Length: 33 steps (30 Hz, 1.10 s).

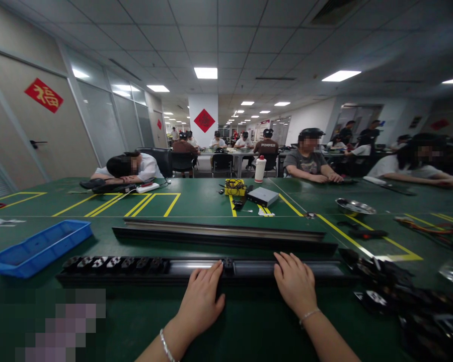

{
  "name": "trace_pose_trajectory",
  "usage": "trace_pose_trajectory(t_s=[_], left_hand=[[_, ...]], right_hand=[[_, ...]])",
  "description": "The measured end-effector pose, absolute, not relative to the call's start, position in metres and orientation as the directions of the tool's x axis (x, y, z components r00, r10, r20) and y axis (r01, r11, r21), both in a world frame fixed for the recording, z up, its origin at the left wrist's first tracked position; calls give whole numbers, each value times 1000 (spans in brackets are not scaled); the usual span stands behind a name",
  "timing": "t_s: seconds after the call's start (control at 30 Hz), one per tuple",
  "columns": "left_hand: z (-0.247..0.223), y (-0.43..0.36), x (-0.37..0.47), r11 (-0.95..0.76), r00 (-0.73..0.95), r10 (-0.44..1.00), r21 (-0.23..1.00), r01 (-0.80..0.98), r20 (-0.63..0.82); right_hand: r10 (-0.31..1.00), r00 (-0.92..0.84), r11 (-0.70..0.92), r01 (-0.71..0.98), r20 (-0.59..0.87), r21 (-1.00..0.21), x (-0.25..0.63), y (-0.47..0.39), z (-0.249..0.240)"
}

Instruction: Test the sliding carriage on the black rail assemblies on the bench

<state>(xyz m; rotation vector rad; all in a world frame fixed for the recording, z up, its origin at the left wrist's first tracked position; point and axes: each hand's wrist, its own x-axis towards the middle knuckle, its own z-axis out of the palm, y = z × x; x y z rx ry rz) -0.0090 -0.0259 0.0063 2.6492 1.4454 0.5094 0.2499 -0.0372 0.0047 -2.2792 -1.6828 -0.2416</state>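
Observation:
A long black rail with a shiny channel (254,269) lies across the table in front of me. Several black socket-like blocks (128,264) sit in a row at its left end. One more black block (228,266) sits alone near the middle of the channel. My left hand (204,296) rests on the rail with fingers stretched out, the fingertips at the left side of that single block; whether it pushes on it I cannot tell. Farther right, my right hand (296,284) lies over the rail with fingers extended and nothing in them.
Behind the rail lie other long black profiles (219,235). A blue tray (41,246) stands at left, a pile of black parts (419,306) at right. Farther back are a grey box (263,196), a white bottle (260,170) and a metal bowl (355,207). People sit across the table.

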Motion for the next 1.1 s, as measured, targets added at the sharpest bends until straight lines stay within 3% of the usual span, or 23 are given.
trace_pose_trajectory(t_s=[0.37, 1.1], left_hand=[[10, -25, -3, -508, 451, 857, 264, 820, 248], [11, -24, -6, -566, 511, 822, 254, 784, 251]], right_hand=[[889, 294, -273, 956, 352, -108, 250, -36, 1], [887, 299, -268, 954, 352, -134, 247, -38, 5]])
